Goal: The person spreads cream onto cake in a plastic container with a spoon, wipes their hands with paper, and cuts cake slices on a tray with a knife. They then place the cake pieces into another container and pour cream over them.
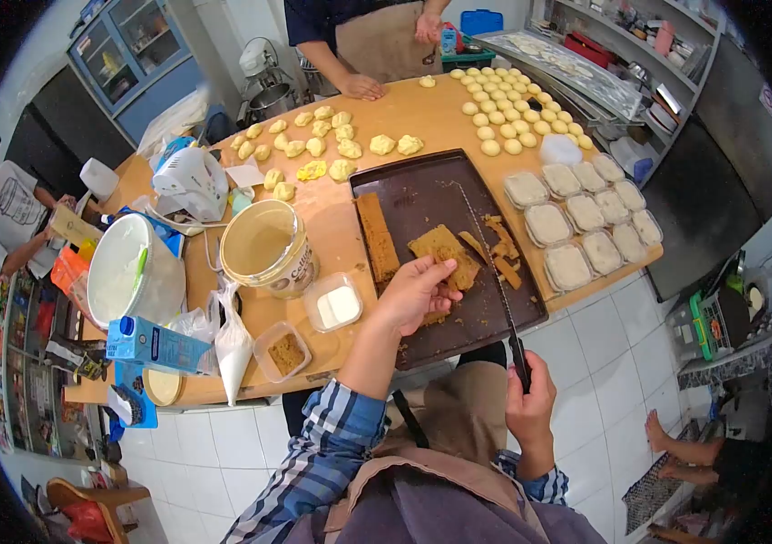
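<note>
Blue, white and black plaid is seen on the sleeves. The tray is coloured dark brown, the cake slab golden brown, the bench orange-tan, the dough balls pale yellow.

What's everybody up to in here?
The person wearing the camera has a piece of brown cake under the fingers of the left hand, and the right hand grips a long knife by its handle. Both are over a dark tray, where a longer cake strip and loose trimmings lie. Across the table, another person rests a hand near pale dough pieces. Filled containers stand at one side.
</note>
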`<state>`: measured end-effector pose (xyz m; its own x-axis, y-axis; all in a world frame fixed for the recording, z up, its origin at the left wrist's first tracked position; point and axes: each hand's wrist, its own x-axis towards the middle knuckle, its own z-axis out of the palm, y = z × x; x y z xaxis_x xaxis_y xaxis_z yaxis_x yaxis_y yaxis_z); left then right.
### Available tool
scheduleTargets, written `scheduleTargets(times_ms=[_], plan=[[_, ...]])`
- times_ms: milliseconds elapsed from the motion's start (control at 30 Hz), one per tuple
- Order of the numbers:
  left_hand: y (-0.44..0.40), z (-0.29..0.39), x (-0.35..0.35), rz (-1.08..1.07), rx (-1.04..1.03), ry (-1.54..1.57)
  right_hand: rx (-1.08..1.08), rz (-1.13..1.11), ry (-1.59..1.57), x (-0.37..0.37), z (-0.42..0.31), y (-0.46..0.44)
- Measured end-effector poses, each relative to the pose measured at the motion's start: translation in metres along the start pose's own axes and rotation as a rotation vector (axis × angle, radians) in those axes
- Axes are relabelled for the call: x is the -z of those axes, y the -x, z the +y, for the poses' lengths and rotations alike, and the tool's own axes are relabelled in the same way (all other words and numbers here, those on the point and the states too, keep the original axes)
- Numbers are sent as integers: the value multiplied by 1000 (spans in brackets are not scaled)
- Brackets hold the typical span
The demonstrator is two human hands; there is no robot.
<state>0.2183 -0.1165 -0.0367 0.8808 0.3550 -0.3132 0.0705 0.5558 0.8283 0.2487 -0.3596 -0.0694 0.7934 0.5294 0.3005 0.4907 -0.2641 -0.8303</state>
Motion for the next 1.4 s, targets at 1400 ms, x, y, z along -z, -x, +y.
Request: scheduleTargets(times_ms=[1400], plan=[[39,-9,23,-53,-173,398,266,-100,156,-12,-29,19]])
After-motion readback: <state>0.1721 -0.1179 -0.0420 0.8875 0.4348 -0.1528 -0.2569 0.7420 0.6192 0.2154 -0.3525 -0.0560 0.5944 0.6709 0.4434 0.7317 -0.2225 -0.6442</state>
